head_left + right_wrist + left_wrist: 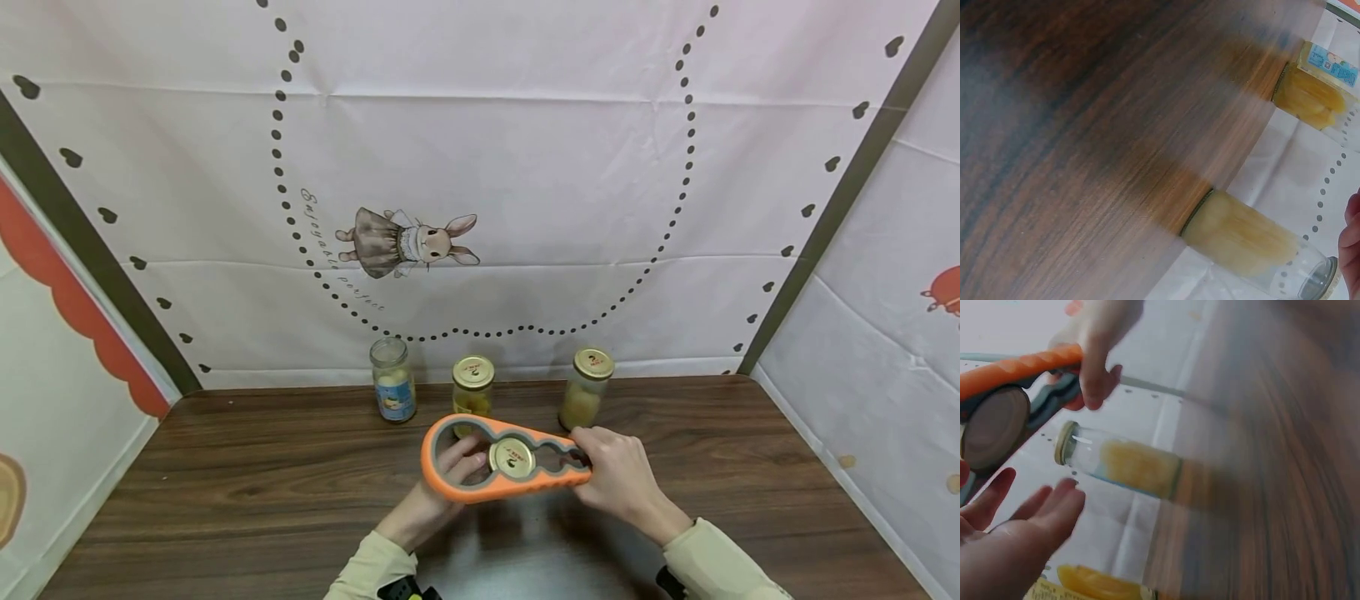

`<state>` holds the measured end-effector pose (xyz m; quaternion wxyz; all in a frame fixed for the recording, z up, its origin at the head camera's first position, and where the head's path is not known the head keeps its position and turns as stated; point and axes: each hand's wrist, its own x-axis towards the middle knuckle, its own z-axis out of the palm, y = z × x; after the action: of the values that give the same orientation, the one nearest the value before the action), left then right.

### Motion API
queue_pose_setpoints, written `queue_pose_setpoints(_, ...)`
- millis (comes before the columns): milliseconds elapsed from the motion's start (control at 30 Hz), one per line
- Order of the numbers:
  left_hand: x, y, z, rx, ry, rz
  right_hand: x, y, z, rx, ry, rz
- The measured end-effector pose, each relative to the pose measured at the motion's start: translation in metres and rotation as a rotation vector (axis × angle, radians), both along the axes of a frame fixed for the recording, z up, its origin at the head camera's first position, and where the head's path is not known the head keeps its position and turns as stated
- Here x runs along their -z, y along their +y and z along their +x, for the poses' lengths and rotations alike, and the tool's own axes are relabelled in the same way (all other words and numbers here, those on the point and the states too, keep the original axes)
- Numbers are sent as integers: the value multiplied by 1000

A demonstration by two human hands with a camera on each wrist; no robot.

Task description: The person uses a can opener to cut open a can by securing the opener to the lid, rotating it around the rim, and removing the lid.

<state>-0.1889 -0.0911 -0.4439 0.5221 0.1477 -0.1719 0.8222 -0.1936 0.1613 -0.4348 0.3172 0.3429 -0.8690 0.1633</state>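
Observation:
An orange and grey jar opener [480, 494] is held up above the table, its narrow end gripped by my right hand [618, 477]. Inside its opening sits a gold lid [512, 457], also visible in the left wrist view as a round lid [996, 428]; no jar shows under it. My left hand [429, 506] is below the opener's wide end, partly hidden by it. In the left wrist view the left hand's [1025, 540] fingers are extended, with the palm up. Only a bit of the right hand [1350, 247] shows in the right wrist view.
At the back of the brown table [262, 483] stand an open jar with a blue label [395, 396], a gold-lidded jar [472, 392] partly behind the opener, and another gold-lidded jar [583, 400] near my right hand. Behind them hangs a white printed cloth [525, 183].

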Motion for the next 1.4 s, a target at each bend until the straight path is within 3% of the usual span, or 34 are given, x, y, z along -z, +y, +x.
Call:
queue_pose_setpoints(33,-1,1,2,-345,422,-296,0,0,0,0,2,0)
queue_pose_setpoints(67,-2,3,4,-557,610,-503,0,-1,0,0,2,-2)
queue_pose_setpoints(100,-3,4,5,-694,679,-640,-1,-2,0,0,1,-3)
queue_pose_setpoints(133,-10,4,11,-787,728,-769,-1,-2,-1,1,1,-2)
queue_pose_setpoints(167,-12,4,12,-814,717,-807,-2,-3,-1,3,1,-2)
queue_pose_setpoints(433,-17,3,17,-818,693,-732,-4,-9,-3,7,-18,8)
queue_pose_setpoints(567,-19,0,18,-756,663,-721,-6,-12,-5,2,-23,6)
queue_pose_setpoints(767,-16,-2,19,-691,624,-621,-6,-17,-5,1,-15,-6)
queue_pose_setpoints(1033,-14,-7,26,-653,465,-643,-4,-25,-4,-40,0,-42)
queue_pose_setpoints(1200,-13,-6,27,-631,423,-639,-3,-26,-3,-46,-28,-71)
queue_pose_setpoints(1400,-12,-4,26,-587,370,-576,-1,-27,-2,-61,-58,-83)
